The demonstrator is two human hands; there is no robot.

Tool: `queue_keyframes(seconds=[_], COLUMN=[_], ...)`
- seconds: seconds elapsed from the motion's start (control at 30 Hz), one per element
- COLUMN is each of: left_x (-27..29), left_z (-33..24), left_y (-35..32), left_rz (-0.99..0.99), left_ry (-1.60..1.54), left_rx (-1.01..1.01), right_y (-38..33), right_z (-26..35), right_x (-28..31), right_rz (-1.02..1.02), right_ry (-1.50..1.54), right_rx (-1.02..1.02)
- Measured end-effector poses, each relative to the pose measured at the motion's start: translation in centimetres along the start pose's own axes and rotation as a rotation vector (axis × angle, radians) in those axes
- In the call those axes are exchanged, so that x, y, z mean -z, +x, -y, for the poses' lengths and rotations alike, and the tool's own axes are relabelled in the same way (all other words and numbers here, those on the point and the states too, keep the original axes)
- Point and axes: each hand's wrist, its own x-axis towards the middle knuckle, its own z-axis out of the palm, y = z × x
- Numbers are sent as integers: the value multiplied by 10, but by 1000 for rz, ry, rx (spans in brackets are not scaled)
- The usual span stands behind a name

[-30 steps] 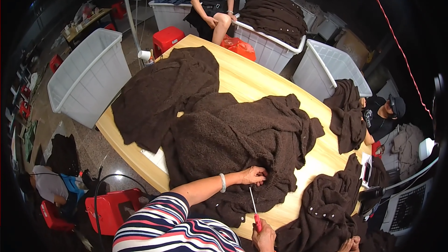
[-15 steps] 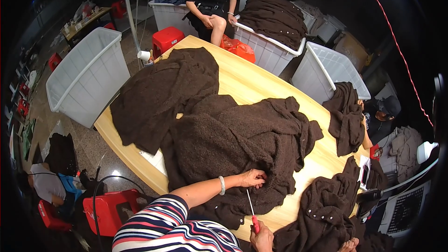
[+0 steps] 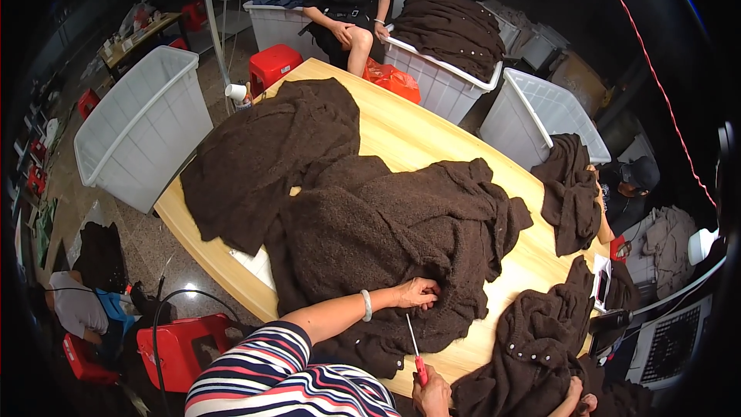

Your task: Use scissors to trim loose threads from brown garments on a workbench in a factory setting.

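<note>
A dark brown knitted garment [image 3: 370,224] lies spread and rumpled over the middle of the table. My left hand [image 3: 417,293], with a pale bangle on its wrist, is closed on a fold near the garment's near edge. My right hand [image 3: 432,397] grips a tool with a red handle and a thin metal shaft [image 3: 417,357], at the table's near side. Its shaft points up and away, its tip close below my left fingers, over the knit. The tip is too small to make out.
More brown knitwear [image 3: 282,147] covers the table's [image 3: 394,135] far left. Another person's hands [image 3: 575,395] work on a buttoned brown cardigan [image 3: 532,332] at right. Someone sits beyond the table near a full white bin [image 3: 440,69]. Red stools [image 3: 177,351] stand around.
My hands and the tool hold nearly the same position. At lower right, the other person's hand has shifted up on the cardigan, and more of that arm shows.
</note>
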Motion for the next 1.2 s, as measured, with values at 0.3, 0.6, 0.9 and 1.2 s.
queue_keyframes(seconds=[0.3, 0.6, 0.9, 1.2], left_x=[-1, -1, 1, 1], left_z=[2, 1, 0, 1], left_y=[0, -1, 2, -1], left_rz=[-7, -8, -2, 0], left_ry=[-5, -5, 1, -20], left_rx=[-20, -22, -31, -23], right_y=[-3, -1, 3, -1], right_z=[-4, -12, -18, -1], right_x=[-4, -13, -18, -7], right_rz=[-40, -10, -57, -45], right_ry=[-68, -84, -95, -37], right_rx=[57, 7, 65, 28])
